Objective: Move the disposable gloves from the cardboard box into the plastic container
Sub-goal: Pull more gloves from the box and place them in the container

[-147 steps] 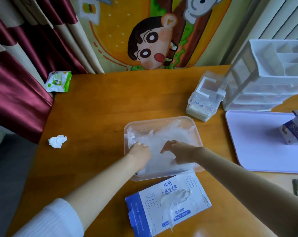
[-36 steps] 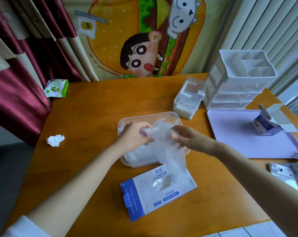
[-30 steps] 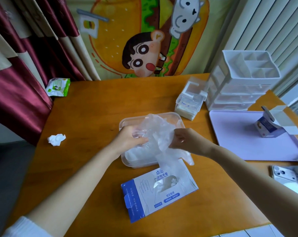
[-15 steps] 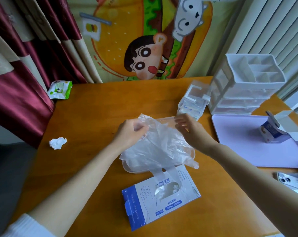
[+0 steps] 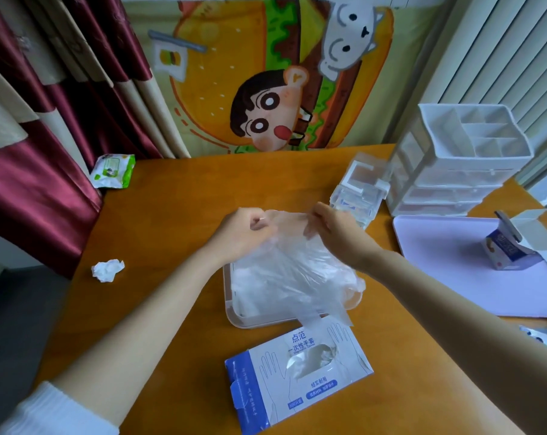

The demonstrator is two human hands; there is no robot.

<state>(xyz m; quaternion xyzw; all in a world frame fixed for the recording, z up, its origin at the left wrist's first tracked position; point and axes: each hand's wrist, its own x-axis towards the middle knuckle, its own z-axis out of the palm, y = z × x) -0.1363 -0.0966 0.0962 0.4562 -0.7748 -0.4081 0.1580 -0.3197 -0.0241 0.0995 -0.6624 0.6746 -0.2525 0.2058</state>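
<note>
Both hands, left [image 5: 245, 233] and right [image 5: 338, 233], pinch the disposable glove [image 5: 292, 262] taut, spreading it flat above my plastic container [image 5: 231, 312]

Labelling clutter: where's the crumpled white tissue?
Head view, left: crumpled white tissue on the wooden table's left edge, nearer the camera than the green wipes pack.

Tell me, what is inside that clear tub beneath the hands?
Thin clear gloves lie piled in the tub. The left hand and right hand hold another glove spread over it, so the tub's far half and floor are hidden; their number cannot be counted.
</note>
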